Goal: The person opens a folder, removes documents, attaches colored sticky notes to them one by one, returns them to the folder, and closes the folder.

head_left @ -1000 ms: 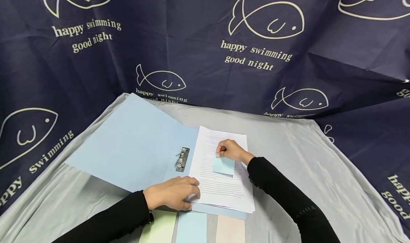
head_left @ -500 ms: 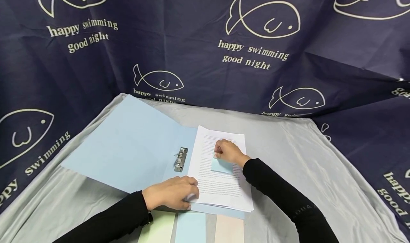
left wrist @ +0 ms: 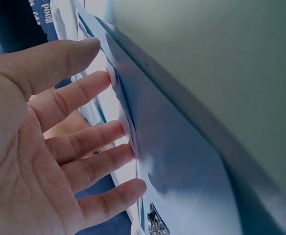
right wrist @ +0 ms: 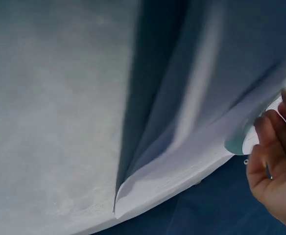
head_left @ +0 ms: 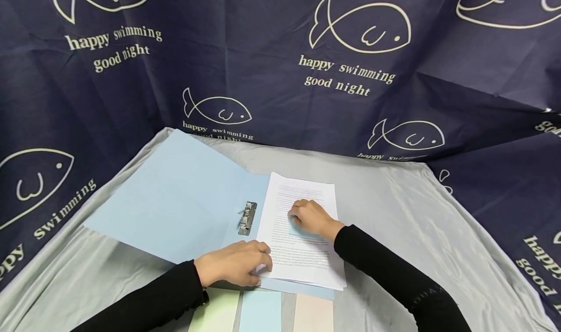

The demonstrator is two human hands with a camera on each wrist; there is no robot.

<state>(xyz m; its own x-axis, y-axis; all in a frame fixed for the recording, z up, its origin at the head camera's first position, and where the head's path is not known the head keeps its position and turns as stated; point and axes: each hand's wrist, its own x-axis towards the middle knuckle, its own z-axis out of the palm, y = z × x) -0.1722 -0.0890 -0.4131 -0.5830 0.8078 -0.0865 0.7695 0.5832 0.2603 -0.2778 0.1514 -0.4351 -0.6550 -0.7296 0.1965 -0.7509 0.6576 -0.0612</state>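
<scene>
A stack of printed white paper (head_left: 293,259) lies on the right side of an opened light-blue folder (head_left: 175,191). On the stack is a small light-blue sticky note (head_left: 298,230), largely covered by my right hand (head_left: 312,217), whose curled fingers pinch its far edge. In the right wrist view the note (right wrist: 236,142) bends up by the fingertips. My left hand (head_left: 236,263) rests at the stack's lower left corner. Its fingers are spread and nearly straight in the left wrist view, fingertips (left wrist: 126,152) against the paper's edge.
The folder's metal clip (head_left: 247,218) stands left of the paper. Below the folder lie a pale green sheet (head_left: 216,312), a light-blue sheet (head_left: 261,312) and a pale pink sheet (head_left: 313,315). Grey cloth (head_left: 394,215) covers the table, with a dark fish-print curtain (head_left: 271,64) behind.
My right hand first rises slightly at the sticky note's far edge, then comes down toward me, bending the note and covering more of it. The left hand keeps its place.
</scene>
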